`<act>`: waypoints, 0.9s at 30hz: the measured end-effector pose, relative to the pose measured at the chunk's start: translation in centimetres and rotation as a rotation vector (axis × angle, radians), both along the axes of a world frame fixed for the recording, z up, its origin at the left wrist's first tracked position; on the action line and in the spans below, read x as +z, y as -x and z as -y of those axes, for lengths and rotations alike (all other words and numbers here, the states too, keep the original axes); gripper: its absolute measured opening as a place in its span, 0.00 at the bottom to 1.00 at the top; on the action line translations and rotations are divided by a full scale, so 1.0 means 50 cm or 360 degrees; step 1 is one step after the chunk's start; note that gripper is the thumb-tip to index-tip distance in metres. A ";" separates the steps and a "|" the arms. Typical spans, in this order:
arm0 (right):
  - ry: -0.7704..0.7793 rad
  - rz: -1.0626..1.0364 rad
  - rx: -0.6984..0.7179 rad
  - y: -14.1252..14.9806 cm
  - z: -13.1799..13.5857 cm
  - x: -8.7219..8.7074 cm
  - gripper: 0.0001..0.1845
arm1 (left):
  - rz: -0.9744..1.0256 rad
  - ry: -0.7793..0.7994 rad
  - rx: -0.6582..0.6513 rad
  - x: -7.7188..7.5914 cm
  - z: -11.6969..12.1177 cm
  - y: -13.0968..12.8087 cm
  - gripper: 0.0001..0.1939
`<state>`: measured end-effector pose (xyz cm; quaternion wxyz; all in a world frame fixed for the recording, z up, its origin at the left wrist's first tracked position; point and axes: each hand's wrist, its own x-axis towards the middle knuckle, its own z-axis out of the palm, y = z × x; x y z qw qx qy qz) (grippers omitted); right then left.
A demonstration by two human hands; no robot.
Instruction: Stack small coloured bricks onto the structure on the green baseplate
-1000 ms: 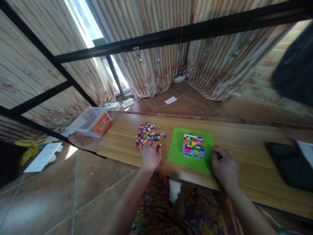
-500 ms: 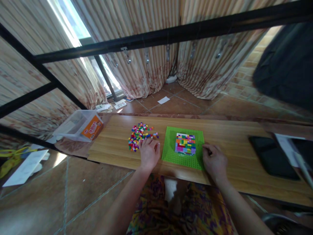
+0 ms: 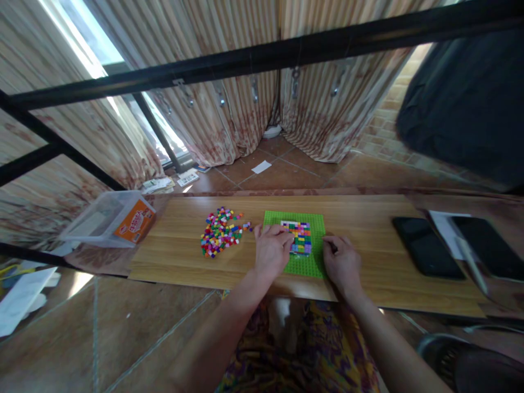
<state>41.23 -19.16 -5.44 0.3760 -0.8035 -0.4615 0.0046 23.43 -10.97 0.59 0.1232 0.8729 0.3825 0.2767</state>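
Note:
My left hand [image 3: 272,248] reaches over the left part of a block of small coloured toy bricks [image 3: 302,234], its thumb and fingers pinched together. Whatever is between those fingertips is too small or hidden to make out. The brick block stands in rows on a green studded baseplate [image 3: 305,268], and my hand covers some of it. At the plate's right edge rests my right hand [image 3: 341,265], fingers curled closed and fingertips against the edge; what they hold, if anything, is hidden. Left of the plate lies a loose pile of small coloured bricks [image 3: 221,232].
The wooden board [image 3: 368,218] carries everything. A clear plastic box with an orange label [image 3: 108,221] stands off its left end. At the right lie a black tablet-like device [image 3: 426,248], a phone [image 3: 489,245] and a white pen [image 3: 470,265]. A black bar [image 3: 245,63] crosses beyond the board.
My left hand has moved right, from the loose brick pile to the brick block on the baseplate. My right hand stays at the plate's right edge. The whole view has shifted slightly.

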 end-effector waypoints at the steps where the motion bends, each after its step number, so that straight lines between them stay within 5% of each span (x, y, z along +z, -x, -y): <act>1: 0.0001 -0.0001 0.0000 0.000 0.000 0.000 0.15 | -0.0005 -0.0005 0.0002 0.000 -0.001 -0.001 0.07; 14: -0.0028 0.0006 0.0009 0.001 0.001 0.002 0.14 | 0.0044 -0.0055 0.0119 -0.016 0.008 -0.005 0.05; 27: -0.0003 -0.0006 0.0004 0.001 0.001 0.000 0.16 | -0.0371 -0.0264 -0.0021 -0.001 0.030 -0.002 0.10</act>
